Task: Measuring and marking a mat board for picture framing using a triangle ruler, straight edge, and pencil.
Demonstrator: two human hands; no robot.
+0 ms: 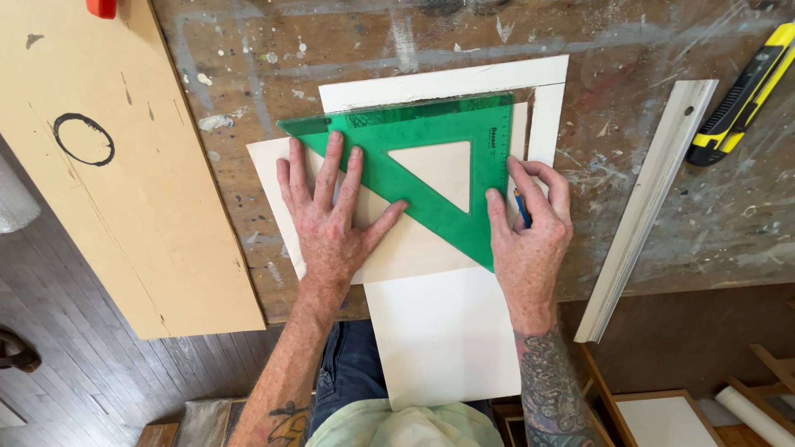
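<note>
Left hand: the left hand (331, 219) lies flat with fingers spread, grasping nothing — it presses down on the green set square (422, 170) and the pale sheet (414, 248) under it.
Right hand: the right hand (530, 228) is curled around a blue pencil (522, 208), its tip held against the set square's upright right edge.
Set square: a translucent green plastic triangle with a triangular hole in its middle — it lies between the two hands, long edge slanting from above the left hand down to the base of the right hand's thumb.
Pale sheet: cream, rectangular, beneath both hands and the set square.
White boards: one white board (451, 83) lies beyond the fingertips, under the set square's top edge; another white board (447, 339) reaches from below the wrists out over the bench edge toward the person.
Bench: the paint-spattered wooden bench (646, 50) carries everything.
Metal ruler: a long pale straightedge (646, 207) lies aslant, right of the right hand and apart from it.
Knife: a yellow and black utility knife (745, 87) lies beyond the straightedge, far right.
Brown board: a tan board (108, 165) with a black ring mark lies left of the left hand, well apart.
</note>
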